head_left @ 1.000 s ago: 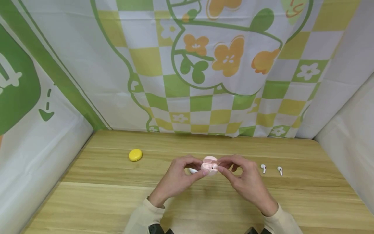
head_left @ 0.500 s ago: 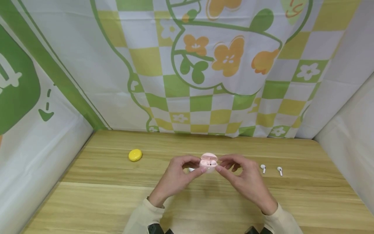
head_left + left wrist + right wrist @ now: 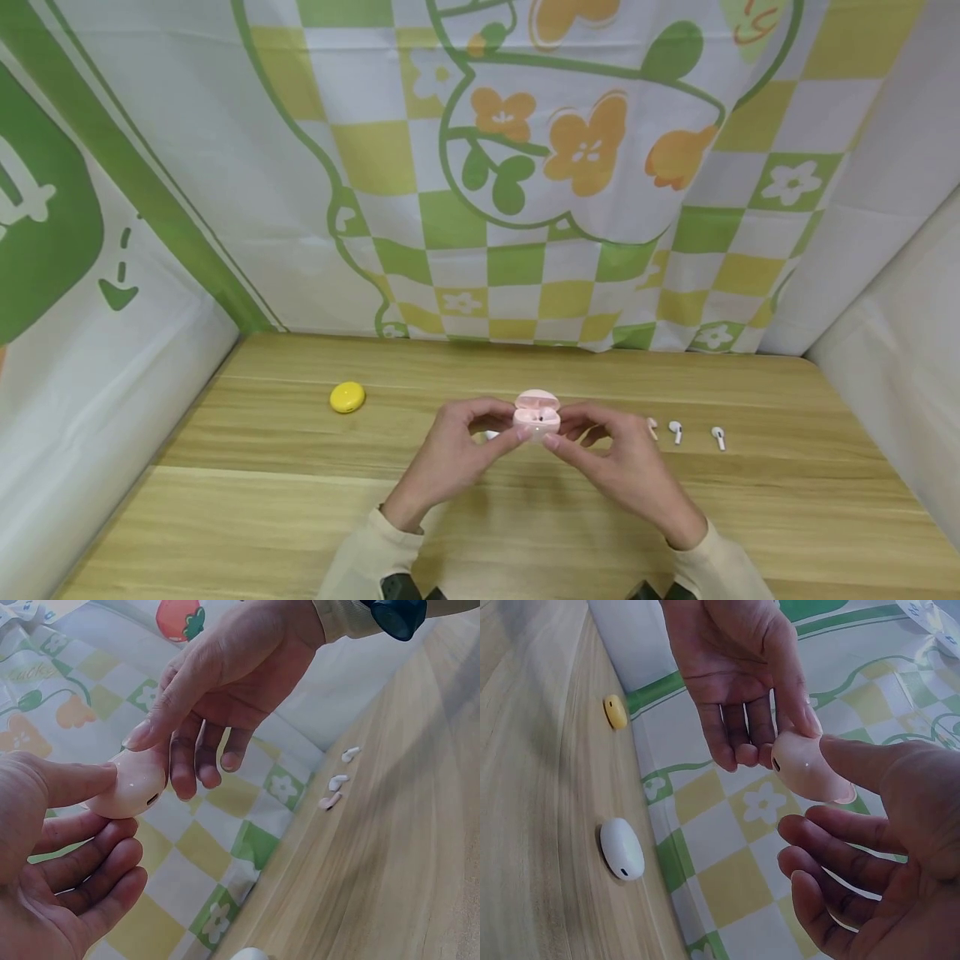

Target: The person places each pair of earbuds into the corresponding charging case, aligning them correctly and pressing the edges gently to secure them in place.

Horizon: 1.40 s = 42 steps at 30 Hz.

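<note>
A pink earbud case [image 3: 537,425] is held up above the table with its lid raised. Something small with a dark spot sits inside, too small to make out fully. My left hand [image 3: 467,446] grips its left side, thumb on the front and fingers behind. On the other side, my right hand [image 3: 617,467] pinches it with the thumb in front. Both wrist views show the smooth pink case underside [image 3: 133,786] between the two thumbs. A pink earbud [image 3: 652,427] lies just past my right hand, beside two white earbuds [image 3: 676,432].
Far left on the wooden table [image 3: 262,517] sits a round yellow case [image 3: 347,397]. A white case [image 3: 622,849] rests on the table, mostly hidden by my left hand in the head view. A patterned cloth [image 3: 525,267] hangs at the back.
The case has risen slightly and its lid shows more upright. My right fingers have moved in to the left and taken hold of its side, uncovering the pink earbud on the table.
</note>
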Each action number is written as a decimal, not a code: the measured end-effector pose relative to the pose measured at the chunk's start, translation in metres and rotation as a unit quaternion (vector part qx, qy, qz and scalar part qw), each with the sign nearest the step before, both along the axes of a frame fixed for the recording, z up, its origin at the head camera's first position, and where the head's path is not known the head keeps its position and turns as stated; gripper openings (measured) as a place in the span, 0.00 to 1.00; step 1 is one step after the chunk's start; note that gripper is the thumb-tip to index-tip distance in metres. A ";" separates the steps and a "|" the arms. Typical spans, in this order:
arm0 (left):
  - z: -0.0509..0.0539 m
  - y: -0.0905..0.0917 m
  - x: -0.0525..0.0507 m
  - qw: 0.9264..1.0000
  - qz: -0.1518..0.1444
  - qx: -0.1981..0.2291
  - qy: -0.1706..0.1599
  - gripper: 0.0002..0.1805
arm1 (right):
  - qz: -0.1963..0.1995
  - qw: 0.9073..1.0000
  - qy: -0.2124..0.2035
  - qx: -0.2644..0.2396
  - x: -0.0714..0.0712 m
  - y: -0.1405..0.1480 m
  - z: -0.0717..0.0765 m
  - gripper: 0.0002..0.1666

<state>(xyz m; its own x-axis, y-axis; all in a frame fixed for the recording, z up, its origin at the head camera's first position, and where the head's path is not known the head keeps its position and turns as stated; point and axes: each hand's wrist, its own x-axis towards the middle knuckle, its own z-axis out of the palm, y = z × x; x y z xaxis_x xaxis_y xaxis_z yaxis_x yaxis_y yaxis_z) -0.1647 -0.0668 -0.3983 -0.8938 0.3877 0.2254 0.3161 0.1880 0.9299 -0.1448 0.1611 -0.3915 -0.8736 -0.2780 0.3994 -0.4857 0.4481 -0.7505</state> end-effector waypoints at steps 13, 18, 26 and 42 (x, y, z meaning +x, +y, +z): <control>0.001 -0.003 -0.002 1.000 0.010 0.009 -0.006 0.12 | -0.031 0.998 -0.008 0.055 -0.010 0.016 -0.006 0.16; 0.002 -0.003 -0.002 1.000 0.014 0.007 -0.008 0.12 | -0.080 0.993 -0.022 0.088 -0.020 0.036 -0.011 0.15; 0.002 -0.004 -0.002 1.000 0.016 0.015 -0.010 0.12 | -0.152 0.974 -0.028 0.164 -0.034 0.072 -0.027 0.14; 0.003 -0.005 -0.001 1.000 0.010 0.019 -0.014 0.12 | -0.189 0.937 -0.039 0.290 -0.042 0.092 -0.049 0.15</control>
<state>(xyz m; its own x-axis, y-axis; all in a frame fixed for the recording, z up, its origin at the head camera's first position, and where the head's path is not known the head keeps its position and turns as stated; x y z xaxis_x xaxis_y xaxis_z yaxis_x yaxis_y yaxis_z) -0.1660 -0.0714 -0.3949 -0.9073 0.3618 0.2143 0.2861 0.1578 0.9451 -0.1866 0.2531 -0.4408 -0.9738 -0.0934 0.2071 -0.1635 0.9211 -0.3532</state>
